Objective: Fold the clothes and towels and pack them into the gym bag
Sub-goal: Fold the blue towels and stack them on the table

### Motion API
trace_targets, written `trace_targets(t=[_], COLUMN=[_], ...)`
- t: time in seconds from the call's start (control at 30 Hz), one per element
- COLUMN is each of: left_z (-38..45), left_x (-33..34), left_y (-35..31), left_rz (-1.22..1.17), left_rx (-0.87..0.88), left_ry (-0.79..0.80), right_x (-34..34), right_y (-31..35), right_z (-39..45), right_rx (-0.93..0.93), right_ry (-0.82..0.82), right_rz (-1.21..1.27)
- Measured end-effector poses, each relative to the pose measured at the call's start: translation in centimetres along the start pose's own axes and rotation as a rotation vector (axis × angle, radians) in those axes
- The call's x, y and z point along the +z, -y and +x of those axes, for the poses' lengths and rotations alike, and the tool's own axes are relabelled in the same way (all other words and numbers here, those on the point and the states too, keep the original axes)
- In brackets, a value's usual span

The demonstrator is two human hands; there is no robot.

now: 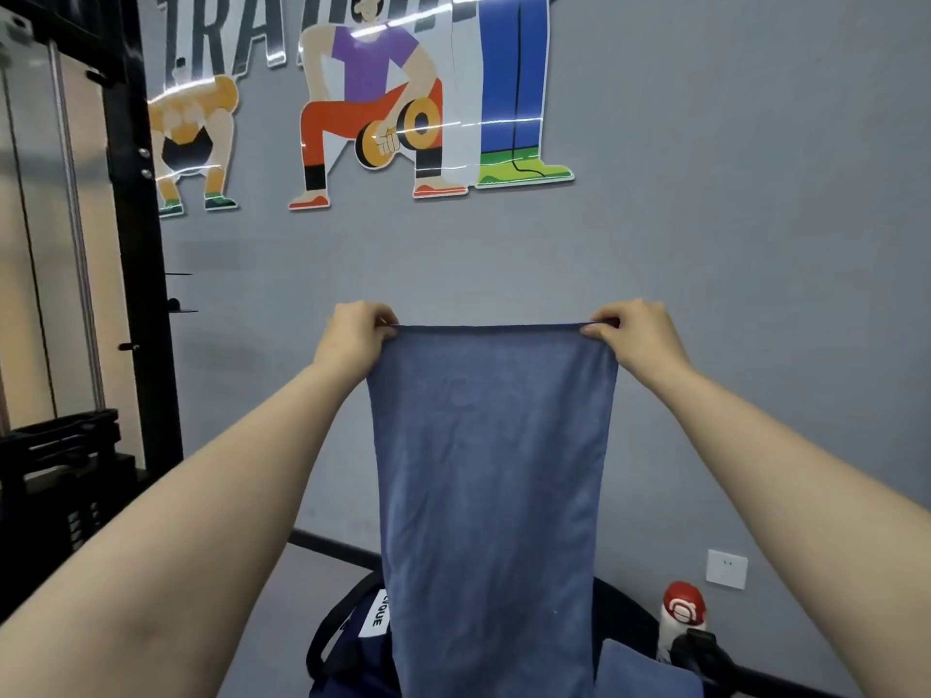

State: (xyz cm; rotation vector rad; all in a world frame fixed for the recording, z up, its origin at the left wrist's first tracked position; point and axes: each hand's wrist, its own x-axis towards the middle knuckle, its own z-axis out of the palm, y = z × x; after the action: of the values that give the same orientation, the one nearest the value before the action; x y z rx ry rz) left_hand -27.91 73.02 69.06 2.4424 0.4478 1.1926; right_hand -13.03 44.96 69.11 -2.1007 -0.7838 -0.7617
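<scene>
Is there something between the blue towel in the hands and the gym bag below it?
Nothing visible does. The left hand and right hand pinch the blue towel by its top corners, and it hangs straight down over the dark gym bag.

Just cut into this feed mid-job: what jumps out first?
A blue towel hangs full length in the centre, the left hand and right hand each pinching a top corner. Behind it, on the grey wall, bright cartoon gym figures fill the upper left. Low down, the dark gym bag sits behind the towel's foot, a red-capped bottle at its right.
</scene>
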Motion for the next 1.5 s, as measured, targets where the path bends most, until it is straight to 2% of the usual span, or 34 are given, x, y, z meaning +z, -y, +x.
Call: trace_targets(t=[0.27, 0.43, 0.8, 1.0, 1.23, 1.5], left_z=[0.6, 0.3, -3.6, -6.7, -9.4, -11.1], left_x=[-0.9, -1.1, -0.9, -1.2, 0.9, 6.2], left_y=[-1.4, -2.2, -2.2, -1.7, 1.0, 5.4], left_rz=[-0.119, -0.185, -0.275, -0.291, -0.265, -0.2], left_rx=[0.018, 0.018, -0.032, -0.014, -0.068, -0.227], left_ry=[-0.09, -0.12, -0.114, -0.063, 0.052, 0.18], right_x=[-3.0, -4.8, -6.6, -6.9, -4.3, 4.2], right_y=[0.8, 0.7, 0.4, -0.3, -1.8, -6.2], right_z=[-0.4, -1.0, -4.8, -7.6, -10.0, -11.9], right_rx=[-0.02, 0.014, 0.06, 0.08, 0.132, 0.215], right_ry=[-0.011, -0.084, -0.145, -0.108, 0.001, 0.14], right_rz=[-0.038, -0.027, 0.031, 0.051, 0.055, 0.012])
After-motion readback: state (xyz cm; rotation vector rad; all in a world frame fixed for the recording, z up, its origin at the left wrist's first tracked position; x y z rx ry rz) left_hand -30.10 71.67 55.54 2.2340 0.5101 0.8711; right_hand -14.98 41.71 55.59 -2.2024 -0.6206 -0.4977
